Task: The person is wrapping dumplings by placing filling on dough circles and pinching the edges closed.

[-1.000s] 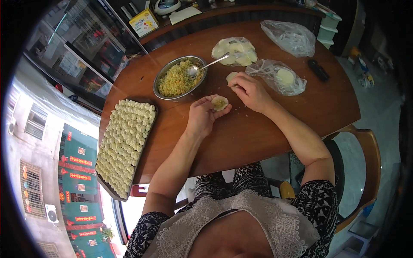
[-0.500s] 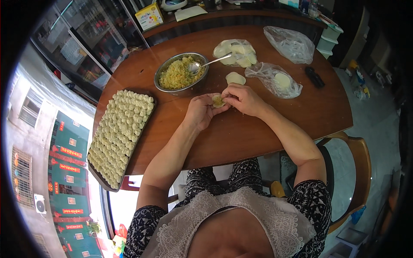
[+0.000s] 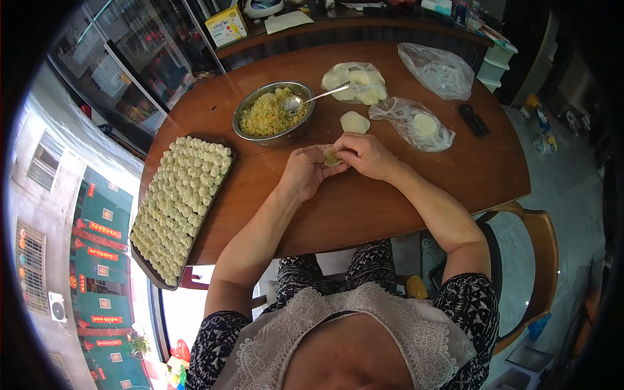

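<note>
Between my two hands, just over the near half of the table, is a small dumpling (image 3: 332,157) with yellowish filling in its wrapper. My left hand (image 3: 305,170) cups it from the left with curled fingers. The fingers of my right hand (image 3: 365,156) pinch the wrapper's edge from the right. Right beyond my right hand lies a round dough wrapper (image 3: 355,122) on the table. Farther off stands a steel bowl (image 3: 238,129) of yellow chopped filling (image 3: 268,114), a metal spoon (image 3: 331,90) resting in it with the handle pointing right.
A dark tray (image 3: 153,278) packed with rows of dumplings lies at the left table edge. Wrappers in a plastic bag (image 3: 354,82), another bag with a wrapper (image 3: 416,123), a crumpled clear bag (image 3: 439,70) and a black object (image 3: 473,119) lie at the back right. A wooden chair (image 3: 543,260) stands right.
My right fingers have moved slightly along the dumpling's edge, and less filling shows now. Both hands stay in nearly the same place.
</note>
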The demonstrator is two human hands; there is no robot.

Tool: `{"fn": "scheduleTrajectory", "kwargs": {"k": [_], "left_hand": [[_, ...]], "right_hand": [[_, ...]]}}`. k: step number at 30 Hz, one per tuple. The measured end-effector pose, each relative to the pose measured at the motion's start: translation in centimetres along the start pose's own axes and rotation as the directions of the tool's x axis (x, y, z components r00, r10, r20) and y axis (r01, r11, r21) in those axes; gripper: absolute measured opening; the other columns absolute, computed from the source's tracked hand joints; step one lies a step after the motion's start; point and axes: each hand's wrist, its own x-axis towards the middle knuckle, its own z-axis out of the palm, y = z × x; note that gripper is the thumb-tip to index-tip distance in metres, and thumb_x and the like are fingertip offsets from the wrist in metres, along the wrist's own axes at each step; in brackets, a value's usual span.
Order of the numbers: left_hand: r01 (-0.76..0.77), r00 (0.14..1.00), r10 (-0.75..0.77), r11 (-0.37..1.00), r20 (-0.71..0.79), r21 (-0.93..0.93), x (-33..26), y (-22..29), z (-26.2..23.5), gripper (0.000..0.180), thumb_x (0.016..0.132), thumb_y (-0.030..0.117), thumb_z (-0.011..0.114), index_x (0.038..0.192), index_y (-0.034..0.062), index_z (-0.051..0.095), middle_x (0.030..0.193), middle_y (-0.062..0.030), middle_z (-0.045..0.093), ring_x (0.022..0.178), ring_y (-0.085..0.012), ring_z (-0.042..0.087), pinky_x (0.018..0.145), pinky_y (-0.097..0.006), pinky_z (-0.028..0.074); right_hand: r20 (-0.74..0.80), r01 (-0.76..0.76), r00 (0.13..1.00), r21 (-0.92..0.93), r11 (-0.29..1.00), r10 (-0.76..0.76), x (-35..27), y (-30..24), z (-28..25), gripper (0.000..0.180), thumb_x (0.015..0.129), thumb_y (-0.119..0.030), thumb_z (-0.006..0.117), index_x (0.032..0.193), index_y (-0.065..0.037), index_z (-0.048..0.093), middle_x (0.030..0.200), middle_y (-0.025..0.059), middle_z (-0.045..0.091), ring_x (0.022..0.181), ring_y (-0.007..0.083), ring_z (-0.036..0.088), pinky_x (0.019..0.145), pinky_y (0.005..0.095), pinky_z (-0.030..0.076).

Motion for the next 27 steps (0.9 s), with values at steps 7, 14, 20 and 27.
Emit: {"fn": "scheduleTrajectory", "kwargs": {"k": [7,14,20,27], "left_hand": [[0.036,0.998,-0.037,0.999,0.044,0.007,0.1,0.2,0.0,0.03,0.091,0.002,0.041,0.109,-0.0128,0.059,0.111,-0.019,0.065,0.102,-0.0296,0.067,0.095,-0.038,0.056],[0.026,1.0,-0.026,0.999,0.006,0.032,-0.1,0.1,0.4,0.026,0.095,0.002,0.043,0.111,-0.0125,0.059,0.111,-0.0181,0.065,0.102,-0.0269,0.067,0.095,-0.039,0.057],[0.019,1.0,-0.02,0.996,0.008,0.083,-0.1,-0.5,0.3,0.024,0.098,0.002,0.046,0.114,-0.0118,0.057,0.112,-0.0178,0.065,0.102,-0.0255,0.067,0.093,-0.039,0.058],[0.013,1.0,-0.013,0.998,0.004,0.066,-0.3,-0.2,0.7,0.025,0.098,0.001,0.045,0.115,-0.0136,0.056,0.114,-0.0209,0.064,0.102,-0.0285,0.068,0.094,-0.039,0.058]], "right_hand": [[-0.033,-0.029,0.999,0.06,0.998,0.031,0.1,-0.3,-0.1,0.007,0.091,-0.005,0.062,0.096,0.0,0.061,0.09,0.0142,0.065,0.084,0.0304,0.065,0.074,0.0388,0.051],[0.025,-0.065,0.998,0.081,0.995,0.063,0.0,-0.7,-0.5,0.008,0.089,-0.006,0.064,0.094,-0.001,0.061,0.09,0.0127,0.065,0.084,0.029,0.065,0.073,0.0382,0.051],[0.047,-0.044,0.998,0.031,0.999,0.043,0.0,-0.5,-0.4,0.009,0.088,-0.007,0.065,0.092,-0.001,0.061,0.089,0.0114,0.065,0.084,0.0278,0.065,0.073,0.038,0.051],[0.016,-0.087,0.996,0.061,0.994,0.086,0.1,-1.1,-0.5,0.008,0.089,-0.008,0.064,0.091,-0.001,0.061,0.088,0.012,0.065,0.084,0.0294,0.064,0.073,0.0383,0.051]]}}
